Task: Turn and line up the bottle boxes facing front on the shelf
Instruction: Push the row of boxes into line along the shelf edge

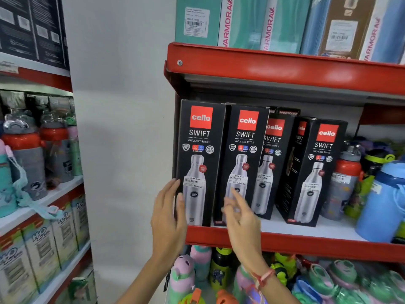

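Observation:
Several black Cello Swift bottle boxes stand on the white shelf board [306,232] behind its red front lip. The leftmost box [200,150] and the second box [243,150] face front, side by side. A third box [270,154] sits further back, partly hidden. The rightmost box [315,170] is turned at an angle and shows its side panel. My left hand [168,218] lies flat against the left edge of the leftmost box, fingers apart. My right hand [240,213] hovers in front of the second box's lower half, fingers spread, holding nothing.
Loose water bottles [346,183] and a blue jug [381,205] crowd the shelf right of the boxes. Teal boxes [241,20] fill the shelf above. Colourful bottles [219,273] lie below. A white wall [122,128] and another stocked rack [39,150] stand to the left.

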Demonstrator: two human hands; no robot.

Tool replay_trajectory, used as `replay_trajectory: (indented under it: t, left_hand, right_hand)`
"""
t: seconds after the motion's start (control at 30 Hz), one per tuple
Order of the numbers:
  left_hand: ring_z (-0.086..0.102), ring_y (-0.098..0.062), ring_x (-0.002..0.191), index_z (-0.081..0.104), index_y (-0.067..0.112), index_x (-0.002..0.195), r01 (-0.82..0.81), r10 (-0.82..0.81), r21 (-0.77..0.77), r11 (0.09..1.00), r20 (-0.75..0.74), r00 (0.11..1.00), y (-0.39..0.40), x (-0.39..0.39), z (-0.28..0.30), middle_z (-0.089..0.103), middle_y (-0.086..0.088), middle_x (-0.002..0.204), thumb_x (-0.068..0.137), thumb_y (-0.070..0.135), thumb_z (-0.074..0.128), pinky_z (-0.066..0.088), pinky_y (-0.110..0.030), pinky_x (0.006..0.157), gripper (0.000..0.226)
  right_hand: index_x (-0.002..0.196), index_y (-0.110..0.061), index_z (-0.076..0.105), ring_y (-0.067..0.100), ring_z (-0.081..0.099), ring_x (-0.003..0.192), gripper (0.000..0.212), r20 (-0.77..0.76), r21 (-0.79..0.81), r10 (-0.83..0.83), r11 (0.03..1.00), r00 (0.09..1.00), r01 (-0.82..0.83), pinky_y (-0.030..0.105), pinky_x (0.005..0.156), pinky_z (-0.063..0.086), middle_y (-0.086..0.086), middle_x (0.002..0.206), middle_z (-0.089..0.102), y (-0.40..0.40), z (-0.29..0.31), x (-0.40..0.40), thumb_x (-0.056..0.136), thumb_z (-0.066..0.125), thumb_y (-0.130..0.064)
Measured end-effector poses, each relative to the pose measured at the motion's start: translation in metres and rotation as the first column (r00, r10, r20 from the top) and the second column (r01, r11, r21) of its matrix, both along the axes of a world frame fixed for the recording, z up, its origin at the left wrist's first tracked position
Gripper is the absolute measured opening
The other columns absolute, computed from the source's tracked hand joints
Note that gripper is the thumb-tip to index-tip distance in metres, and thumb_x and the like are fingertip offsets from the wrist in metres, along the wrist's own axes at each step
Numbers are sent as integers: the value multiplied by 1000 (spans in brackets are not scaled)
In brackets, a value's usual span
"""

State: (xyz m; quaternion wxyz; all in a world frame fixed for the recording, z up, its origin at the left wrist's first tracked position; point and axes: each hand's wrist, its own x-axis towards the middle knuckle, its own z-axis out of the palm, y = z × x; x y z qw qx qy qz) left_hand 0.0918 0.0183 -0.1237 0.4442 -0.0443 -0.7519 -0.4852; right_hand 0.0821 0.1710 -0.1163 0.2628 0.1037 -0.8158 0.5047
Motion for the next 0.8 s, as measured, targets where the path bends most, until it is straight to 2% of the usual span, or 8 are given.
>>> replay_trajectory:
  t: [0.1, 0.2, 0.27, 0.37, 0.43, 0.57, 0.67, 0.8]
  left_hand:
    - [54, 0, 114, 57, 21, 122, 143, -148, -65, 988, -79, 986, 34, 0, 9, 60, 8, 120, 96, 22, 41, 42, -16, 97, 31]
    - [34, 8, 133, 35, 27, 143, 359, -350, -23, 933, 172, 921, 71, 1, 8, 42, 13, 147, 98, 42, 33, 28, -17, 111, 48]
    - [15, 6, 141, 14, 28, 151, 397, -398, 63, 916, 290, 871, 89, 0, 3, 18, 15, 157, 95, 53, 25, 14, -18, 116, 62]
    - [13, -1, 143, 2, 29, 151, 369, -415, 190, 910, 395, 820, 102, -4, -1, 10, 12, 159, 88, 62, 18, 10, -17, 110, 73]
    - [17, -5, 144, 8, 28, 151, 332, -400, 228, 915, 416, 817, 104, -6, -2, 17, 8, 159, 86, 64, 15, 11, -19, 111, 74]
    - [20, 7, 132, 21, 27, 149, 284, -363, 244, 927, 394, 845, 98, -3, 1, 26, 9, 156, 86, 63, 16, 14, -17, 110, 73]
    - [34, 16, 113, 26, 32, 147, 256, -322, 212, 943, 391, 862, 99, 7, 3, 43, 16, 138, 89, 60, 16, 22, -15, 102, 65]
    - [43, 32, 64, 35, 34, 143, 189, -249, 195, 962, 360, 899, 101, 19, 0, 52, 26, 81, 95, 53, 18, 32, -4, 73, 55]
  right_hand:
    - [132, -23, 50, 15, 60, 107, 36, -85, -131, -115, 986, 990, 103, 15, 86, 51, -4, 121, 55, 25, -1, -13, 96, 48, -22]
    - [142, -28, 39, 14, 43, 131, 48, -6, -162, -36, 986, 999, 34, 36, 110, 37, -3, 141, 40, 48, -4, -28, 96, 45, -37]
    - [148, -34, 27, 8, 26, 142, 56, 66, -184, 91, 980, 994, -77, 36, 118, 24, -11, 155, 27, 56, -2, -34, 95, 42, -44]
    - [149, -42, 13, -5, 11, 142, 56, 129, -212, 257, 951, 958, -227, 24, 116, 13, -26, 155, 9, 60, 1, -33, 98, 35, -44]
    - [148, -45, 10, -8, 8, 140, 55, 141, -201, 293, 944, 946, -263, 19, 112, 10, -31, 152, 6, 62, 1, -32, 98, 33, -43]
    - [147, -46, 11, -9, 13, 138, 54, 144, -170, 310, 943, 940, -286, 19, 112, 12, -44, 138, 13, 67, -5, -27, 98, 35, -43]
    - [145, -51, 14, -12, 19, 135, 57, 148, -173, 325, 938, 934, -299, 21, 113, 16, -47, 133, 20, 74, -9, -20, 93, 37, -51]
    - [143, -55, 13, -19, 22, 126, 58, 171, -132, 340, 938, 925, -320, 20, 108, 19, -45, 129, 26, 82, -10, -7, 91, 36, -55]
